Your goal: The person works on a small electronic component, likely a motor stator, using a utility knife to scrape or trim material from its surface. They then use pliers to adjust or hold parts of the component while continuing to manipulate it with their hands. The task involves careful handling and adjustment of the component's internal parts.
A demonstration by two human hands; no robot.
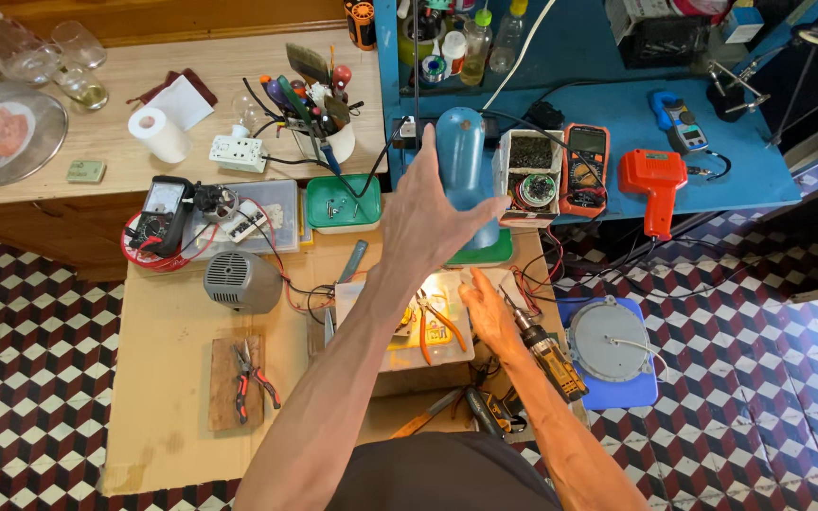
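Red pliers (250,383): lying on a wooden block, near left, untouched.
Left hand (431,216): stretched far, fingers wrapped around the blue lamp head (463,156) over the green base.
Right hand (489,308): fingers flat and open on the lit board, orange pliers (431,322) just left.

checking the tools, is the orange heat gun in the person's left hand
No, the left hand grips a blue appliance body; the orange heat gun lies untouched on the blue table.
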